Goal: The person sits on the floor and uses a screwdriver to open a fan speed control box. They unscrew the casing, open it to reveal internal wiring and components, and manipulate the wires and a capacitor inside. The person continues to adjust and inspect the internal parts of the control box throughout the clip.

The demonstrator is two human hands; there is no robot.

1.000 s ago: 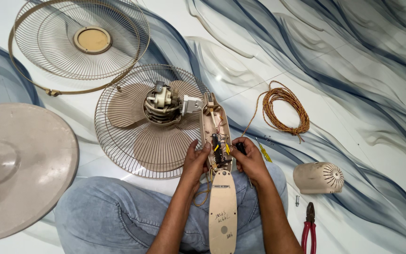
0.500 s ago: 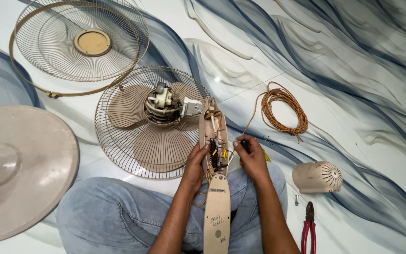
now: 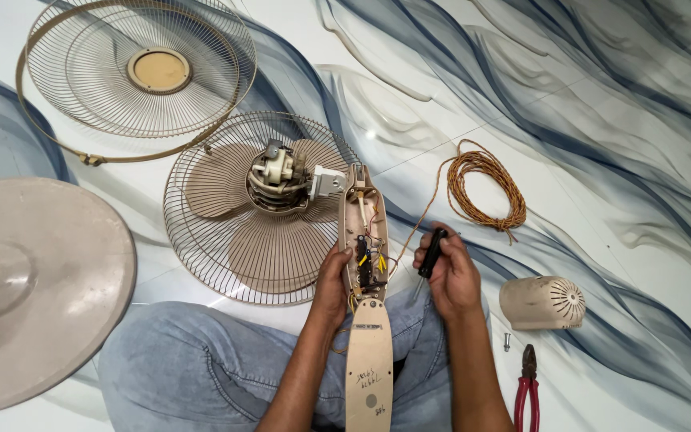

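A beige fan stem housing (image 3: 368,352) lies across my lap, its upper part open and showing coloured wires (image 3: 365,260). My left hand (image 3: 332,282) grips the housing's left side beside the wiring. My right hand (image 3: 447,274) is off to the right of the housing, closed around a black-handled screwdriver (image 3: 430,253). The bare fan motor (image 3: 278,172) sits above, joined to the housing, over the blade and rear wire guard (image 3: 201,240).
The front wire guard (image 3: 73,76) lies at top left, the round fan base (image 3: 41,288) at left. A coil of brown cord (image 3: 485,188) lies upper right. The beige motor cover (image 3: 542,302), a small screw (image 3: 507,342) and red-handled pliers (image 3: 527,392) sit to the right.
My right hand has pulled away from the open housing to the right with the screwdriver. The left hand stays on the housing's side.
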